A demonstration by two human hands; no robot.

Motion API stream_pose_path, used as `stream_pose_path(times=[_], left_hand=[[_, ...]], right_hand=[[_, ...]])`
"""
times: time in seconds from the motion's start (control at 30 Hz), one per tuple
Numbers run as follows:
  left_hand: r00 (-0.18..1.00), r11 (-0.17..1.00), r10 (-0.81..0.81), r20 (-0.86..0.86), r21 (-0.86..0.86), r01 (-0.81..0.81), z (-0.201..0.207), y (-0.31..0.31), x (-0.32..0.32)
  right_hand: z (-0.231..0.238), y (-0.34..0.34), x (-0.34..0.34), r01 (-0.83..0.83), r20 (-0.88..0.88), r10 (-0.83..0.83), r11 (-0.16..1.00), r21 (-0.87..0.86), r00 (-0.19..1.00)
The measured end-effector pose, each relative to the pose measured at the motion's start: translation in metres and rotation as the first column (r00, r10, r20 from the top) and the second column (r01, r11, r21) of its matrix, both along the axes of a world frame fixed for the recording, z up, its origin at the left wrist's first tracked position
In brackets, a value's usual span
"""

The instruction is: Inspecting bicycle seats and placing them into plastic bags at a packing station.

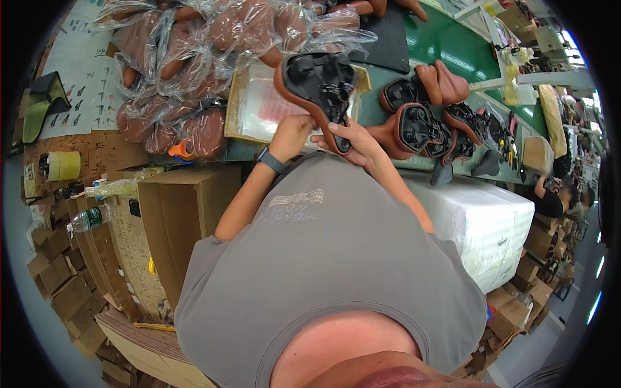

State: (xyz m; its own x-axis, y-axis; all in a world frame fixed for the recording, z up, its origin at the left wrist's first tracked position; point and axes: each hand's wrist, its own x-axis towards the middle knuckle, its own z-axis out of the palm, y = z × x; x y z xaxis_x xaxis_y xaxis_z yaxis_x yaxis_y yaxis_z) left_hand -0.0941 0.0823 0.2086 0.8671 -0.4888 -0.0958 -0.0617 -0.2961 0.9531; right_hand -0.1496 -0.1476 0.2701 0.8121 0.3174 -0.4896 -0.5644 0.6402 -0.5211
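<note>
A: Why is the saddle [317, 87] turned underside up?

B: Likely so its black base and rails face the person. It sits over the bench edge [446, 174], raised between both hands. The right hand [352, 142] is closed on the narrow nose, thumb across the brown rim. The left hand [291, 132] is curled against the near side, just under the shell; I can't tell how firm that grip is.

A: Materials?

B: Smooth brown cover, leather-like, wrapped over a hard matte black plastic shell with ribs and a metal clamp.

A: And around it?

B: Bagged saddles [194, 77] heaped to the left, their clear film crinkled and shiny. Bare saddles [427, 116] lie to the right, some also inverted. A flat tray [252, 110] with plastic sheets lies beneath the hands. An open carton [187, 213] stands below, and a white wrapped block [485, 220] sits to the right.
</note>
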Motion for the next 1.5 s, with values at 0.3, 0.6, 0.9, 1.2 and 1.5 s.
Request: stream_pose_path(times=[0.3, 0.6, 0.9, 1.2, 1.5], left_hand=[[0.729, 0.178, -0.027, -0.684, -0.721, -0.669, 0.029, 0.09, 0.019], [0.796, 0.685, 0.412, -0.444, -0.425, -0.592, 0.085, 0.031, 0.096], [0.9, 0.807, -0.235, -0.367, -0.589, -0.029, 0.109, 0.005, 0.103], [0.776, 0.585, 0.319, -0.543, -0.531, -0.613, 0.1, 0.077, 0.365], [0.52, 0.498, 0.854, -0.031, -0.245, -0.832, 0.088, 0.105, 0.445]], right_hand=[[0.0, -0.007, 0.037, 0.102, -0.038, -0.096, 0.969, 0.226, 0.995], [0.007, -0.046, 0.043, 0.276, 0.523, 0.402, 0.529, -0.802, 0.751], [0.015, -0.056, 0.097, 0.276, 0.07, -0.27, 0.89, -0.363, 0.96], [0.058, -0.094, 0.278, 0.499, 0.668, 0.328, 0.469, -0.729, 0.668], [-0.208, -0.294, 0.492, 0.386, 0.287, -0.375, 0.222, -0.896, 0.881]])
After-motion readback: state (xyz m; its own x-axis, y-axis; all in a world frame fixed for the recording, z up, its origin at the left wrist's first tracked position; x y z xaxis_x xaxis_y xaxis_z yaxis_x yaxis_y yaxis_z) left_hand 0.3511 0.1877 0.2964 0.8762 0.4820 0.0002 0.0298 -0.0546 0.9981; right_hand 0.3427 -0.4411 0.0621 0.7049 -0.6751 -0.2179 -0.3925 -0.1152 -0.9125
